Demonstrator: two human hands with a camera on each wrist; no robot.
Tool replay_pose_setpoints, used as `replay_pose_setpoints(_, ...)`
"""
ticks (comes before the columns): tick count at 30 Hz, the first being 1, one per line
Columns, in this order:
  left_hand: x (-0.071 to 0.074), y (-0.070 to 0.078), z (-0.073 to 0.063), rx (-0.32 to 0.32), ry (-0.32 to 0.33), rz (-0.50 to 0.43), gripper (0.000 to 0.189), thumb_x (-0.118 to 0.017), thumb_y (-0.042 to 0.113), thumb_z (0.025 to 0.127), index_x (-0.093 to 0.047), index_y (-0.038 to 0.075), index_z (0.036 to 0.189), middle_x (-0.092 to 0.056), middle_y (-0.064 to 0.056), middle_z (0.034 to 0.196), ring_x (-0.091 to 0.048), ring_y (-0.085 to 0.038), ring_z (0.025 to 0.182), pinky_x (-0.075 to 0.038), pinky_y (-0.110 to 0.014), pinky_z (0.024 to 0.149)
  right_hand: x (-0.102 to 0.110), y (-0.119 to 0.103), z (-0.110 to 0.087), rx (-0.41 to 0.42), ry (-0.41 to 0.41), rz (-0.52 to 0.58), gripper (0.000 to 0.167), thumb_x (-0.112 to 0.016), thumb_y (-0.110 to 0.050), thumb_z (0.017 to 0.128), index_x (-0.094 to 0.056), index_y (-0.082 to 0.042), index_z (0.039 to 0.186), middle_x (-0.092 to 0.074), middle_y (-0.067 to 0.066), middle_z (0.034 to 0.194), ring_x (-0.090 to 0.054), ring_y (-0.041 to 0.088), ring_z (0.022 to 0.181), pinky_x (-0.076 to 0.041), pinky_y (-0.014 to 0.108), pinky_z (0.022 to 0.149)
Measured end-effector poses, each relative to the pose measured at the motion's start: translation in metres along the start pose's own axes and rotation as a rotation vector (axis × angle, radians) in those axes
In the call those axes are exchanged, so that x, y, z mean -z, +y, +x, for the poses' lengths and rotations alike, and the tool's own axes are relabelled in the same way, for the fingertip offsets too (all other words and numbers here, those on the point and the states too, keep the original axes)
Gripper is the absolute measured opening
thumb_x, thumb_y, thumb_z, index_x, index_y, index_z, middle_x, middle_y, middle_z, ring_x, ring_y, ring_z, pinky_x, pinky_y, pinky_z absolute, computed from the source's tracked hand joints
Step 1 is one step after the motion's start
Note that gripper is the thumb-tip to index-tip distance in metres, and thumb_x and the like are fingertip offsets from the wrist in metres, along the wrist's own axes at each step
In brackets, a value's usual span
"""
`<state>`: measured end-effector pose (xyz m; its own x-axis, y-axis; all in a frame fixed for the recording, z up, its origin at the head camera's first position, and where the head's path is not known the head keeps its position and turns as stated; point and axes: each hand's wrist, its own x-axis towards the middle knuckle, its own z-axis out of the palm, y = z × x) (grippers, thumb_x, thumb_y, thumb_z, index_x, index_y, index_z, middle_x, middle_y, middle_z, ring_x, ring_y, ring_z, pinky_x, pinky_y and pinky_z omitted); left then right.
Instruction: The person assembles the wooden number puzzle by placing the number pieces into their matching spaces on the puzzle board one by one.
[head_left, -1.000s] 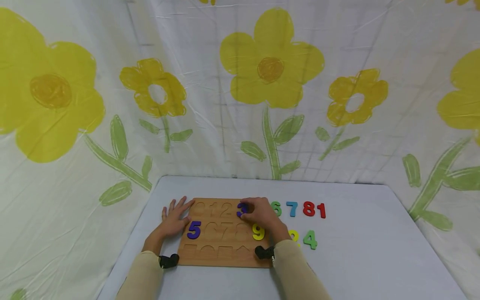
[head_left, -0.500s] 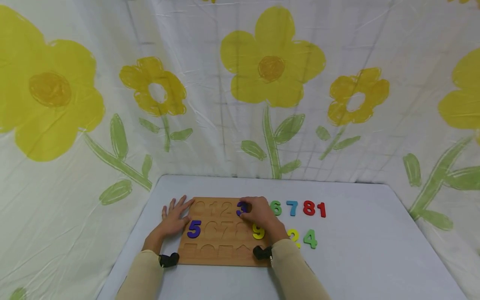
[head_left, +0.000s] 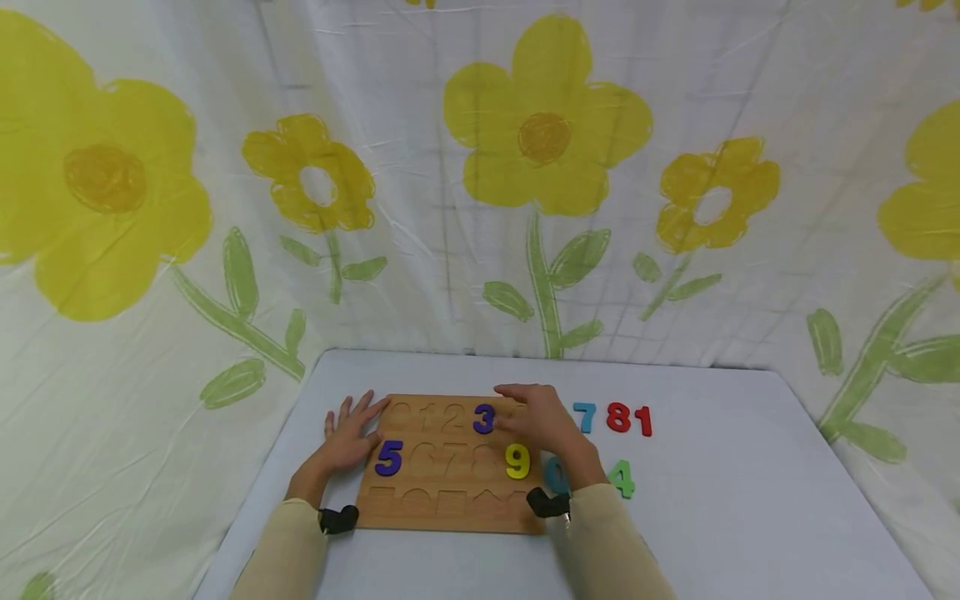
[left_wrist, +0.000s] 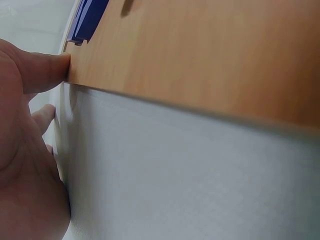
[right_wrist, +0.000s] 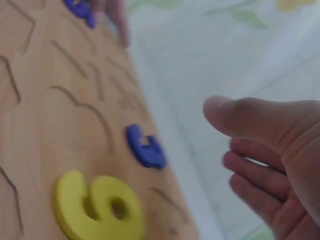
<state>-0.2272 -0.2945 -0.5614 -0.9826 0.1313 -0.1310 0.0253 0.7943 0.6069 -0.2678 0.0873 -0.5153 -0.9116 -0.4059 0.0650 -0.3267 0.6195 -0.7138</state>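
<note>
A wooden number board (head_left: 450, 522) lies on the white table with cut-out number recesses. My left hand (head_left: 351, 437) rests at its left edge with fingers spread; in the left wrist view its thumb (left_wrist: 50, 70) touches the board's edge. A purple-blue number 3 (head_left: 487, 418) sits in the top row. My right hand (head_left: 546, 423) hovers just right of it, thumb and fingers apart and holding nothing, as the right wrist view also shows. A purple 5 (head_left: 390, 456) and a yellow 9 (head_left: 519, 465) sit in the second row.
Right of the board lie a blue 7 (head_left: 586, 414), a red 8 (head_left: 618, 417), a red 1 (head_left: 643, 421) and a green 4 (head_left: 622, 479). A blue round piece (head_left: 552, 476) is partly hidden by the right wrist. A flowered curtain (head_left: 420, 317) hangs behind the table.
My right hand has let go of the 3 and moved right, its fingers spreading. The 3 stays in the top row. The left hand has not moved.
</note>
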Motion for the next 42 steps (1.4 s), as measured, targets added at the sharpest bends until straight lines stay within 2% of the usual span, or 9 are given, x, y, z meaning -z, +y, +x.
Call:
replay_pose_setpoints(5, -0.002, -0.001, 0.0, -0.009, 0.012, -0.001, 0.067, -0.061, 0.014, 0.107, -0.04, 0.013, 0.17, -0.012, -0.029, 0.181, 0.008, -0.061, 0.164, 0.015, -0.08, 0.124, 0.029, 0.0, -0.027, -0.005, -0.001, 0.037, 0.053, -0.088, -0.028, 0.094, -0.074, -0.019, 0.144, -0.073, 0.003, 0.147, -0.067, 0.036, 0.139, -0.055, 0.059, 0.113)
replay_pose_setpoints(12, 0.001, 0.001, -0.002, -0.015, 0.01, 0.003, 0.067, -0.061, 0.013, 0.106, -0.04, 0.01, 0.169, -0.013, -0.031, 0.18, 0.006, -0.064, 0.163, 0.014, -0.081, 0.123, 0.063, 0.009, -0.062, -0.024, -0.007, 0.051, 0.061, -0.091, -0.035, 0.091, -0.072, -0.019, 0.146, -0.072, 0.005, 0.148, -0.065, 0.037, 0.142, -0.053, 0.063, 0.114)
replay_pose_setpoints(20, 0.004, 0.003, -0.003, -0.009, 0.0, 0.003, 0.067, -0.061, 0.013, 0.106, -0.039, 0.01, 0.17, -0.012, -0.031, 0.18, 0.007, -0.064, 0.163, 0.015, -0.081, 0.123, 0.094, 0.027, -0.094, 0.022, 0.017, 0.061, 0.064, -0.091, -0.043, 0.09, -0.071, -0.021, 0.147, -0.071, 0.002, 0.15, -0.066, 0.036, 0.141, -0.053, 0.062, 0.114)
replay_pose_setpoints(28, 0.002, 0.002, -0.002, -0.01, -0.007, 0.0, 0.068, -0.061, 0.013, 0.106, -0.039, 0.011, 0.17, -0.012, -0.03, 0.181, 0.008, -0.063, 0.164, 0.015, -0.081, 0.123, 0.111, 0.048, -0.124, -0.007, 0.038, 0.031, 0.059, -0.091, -0.036, 0.091, -0.073, -0.019, 0.145, -0.074, 0.004, 0.146, -0.069, 0.035, 0.138, -0.055, 0.062, 0.111)
replay_pose_setpoints(33, 0.001, 0.001, -0.001, -0.013, -0.004, 0.0, 0.067, -0.061, 0.013, 0.106, -0.039, 0.01, 0.17, -0.012, -0.03, 0.181, 0.007, -0.063, 0.164, 0.015, -0.081, 0.123, 0.117, 0.063, -0.138, -0.036, 0.043, -0.021, 0.062, -0.09, -0.043, 0.09, -0.073, -0.02, 0.145, -0.075, 0.003, 0.144, -0.07, 0.034, 0.137, -0.057, 0.061, 0.109)
replay_pose_setpoints(39, 0.001, 0.002, -0.001, -0.013, -0.005, 0.0, 0.067, -0.06, 0.013, 0.106, -0.039, 0.009, 0.17, -0.012, -0.03, 0.181, 0.007, -0.063, 0.164, 0.015, -0.081, 0.123, 0.122, 0.078, -0.151, -0.079, 0.056, -0.046, 0.058, -0.091, -0.033, 0.09, -0.074, -0.016, 0.143, -0.075, 0.006, 0.144, -0.07, 0.04, 0.135, -0.057, 0.063, 0.107)
replay_pose_setpoints(42, 0.001, 0.001, -0.002, -0.012, -0.002, -0.003, 0.067, -0.06, 0.012, 0.106, -0.039, 0.009, 0.17, -0.012, -0.03, 0.18, 0.007, -0.063, 0.164, 0.016, -0.081, 0.123, 0.123, 0.083, -0.156, -0.094, 0.049, -0.065, 0.059, -0.092, -0.034, 0.09, -0.074, -0.015, 0.143, -0.076, 0.007, 0.142, -0.07, 0.04, 0.134, -0.057, 0.064, 0.107)
